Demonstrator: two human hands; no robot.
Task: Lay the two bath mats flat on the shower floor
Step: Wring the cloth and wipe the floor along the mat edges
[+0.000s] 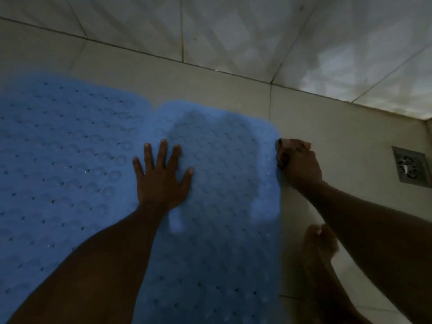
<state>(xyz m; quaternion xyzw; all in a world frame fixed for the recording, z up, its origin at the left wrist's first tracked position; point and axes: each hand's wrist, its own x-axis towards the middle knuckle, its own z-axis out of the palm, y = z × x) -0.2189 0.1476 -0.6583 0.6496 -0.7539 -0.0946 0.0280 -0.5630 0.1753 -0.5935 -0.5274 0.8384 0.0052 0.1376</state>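
Observation:
Two blue rubber bath mats with rows of holes and suction cups lie side by side on the pale tiled shower floor. The left mat (58, 148) fills the left of the view. The right mat (222, 230) lies flat in the middle, touching it along a seam. My left hand (161, 176) rests flat on the right mat near that seam, fingers spread. My right hand (301, 167) is closed at the right mat's right edge, near its far corner, around a small brownish cloth-like thing (282, 150); in this dim light I cannot tell exactly what it is.
A square metal floor drain (411, 167) sits to the right of my right hand. My bare foot (320, 244) stands on the floor beside the right mat. Tiled walls (233, 31) meet the floor just beyond the mats.

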